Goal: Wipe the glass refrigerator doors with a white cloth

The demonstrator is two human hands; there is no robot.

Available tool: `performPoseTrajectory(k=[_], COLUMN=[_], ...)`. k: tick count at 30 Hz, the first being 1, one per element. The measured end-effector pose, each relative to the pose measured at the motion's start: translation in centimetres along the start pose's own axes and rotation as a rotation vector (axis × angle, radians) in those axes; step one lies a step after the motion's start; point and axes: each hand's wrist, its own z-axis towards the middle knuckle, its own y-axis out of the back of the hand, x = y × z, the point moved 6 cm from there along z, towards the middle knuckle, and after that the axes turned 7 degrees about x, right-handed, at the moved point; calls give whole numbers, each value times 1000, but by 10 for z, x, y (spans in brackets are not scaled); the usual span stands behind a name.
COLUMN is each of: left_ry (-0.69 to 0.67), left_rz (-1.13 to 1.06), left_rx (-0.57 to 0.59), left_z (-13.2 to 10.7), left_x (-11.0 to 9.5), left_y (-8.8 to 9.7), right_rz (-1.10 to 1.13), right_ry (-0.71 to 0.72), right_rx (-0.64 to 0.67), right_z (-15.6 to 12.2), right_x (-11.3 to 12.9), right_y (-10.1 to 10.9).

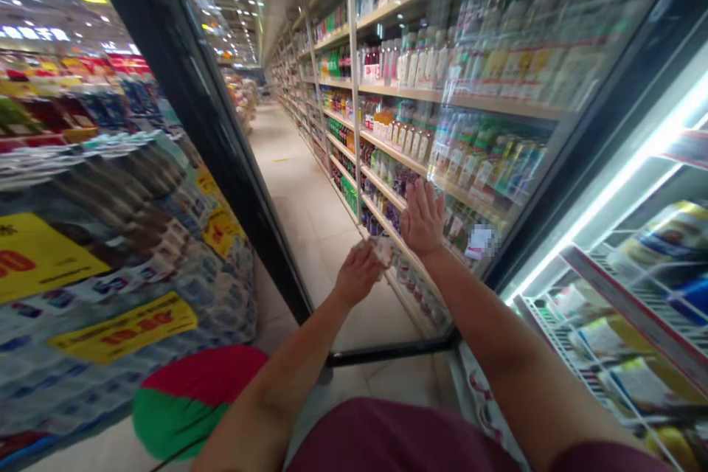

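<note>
A glass cooler door (310, 310) with a dark frame stands swung open in front of me, and the aisle shows through its pane. My left hand (357, 273) is closed around a crumpled, whitish-brown cloth (381, 252) at the lower part of the glass. Higher and to the right, my right hand (423, 217) lies flat against the pane with its fingers stretched out and nothing in it. A small whitish label (479, 242), partly blurred out, is on the glass to the right of that hand.
At right, the lit cooler holds packaged goods on wire racks (636, 310). Bottle-filled shelves (398, 92) appear through or in the glass. Stacked packs with yellow price signs (127, 324) stand at left. A red and green round object (199, 398) sits low beside my left arm.
</note>
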Motion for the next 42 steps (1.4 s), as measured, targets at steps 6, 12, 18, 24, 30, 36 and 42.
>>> performPoseTrajectory(k=[6,12,18,24,30,36,42], left_ry=[-15,266,-8,26,172,-103,75], left_rz=[2,58,59,96,68,25,67], left_rx=[-59,-246,-89,-93,-179,-112,-197], left_z=[19,90,27,48,76,-2,53], left_x=[20,66,10,53,75,10,85], left_y=[14,74,26,46,68,24,65], right_rz=[5,-45,-41,-11,-23,-23,-62], right_ry=[60,36,38,29,6,19,21], right_rx=[-21,9,1,16,3,29,0], right_z=[1,-1,-4,-4,-4,-6,-3], right_x=[-1,0,-1,-1,-1,-3,0], right_y=[7,1,0,0,-3,-7,-5])
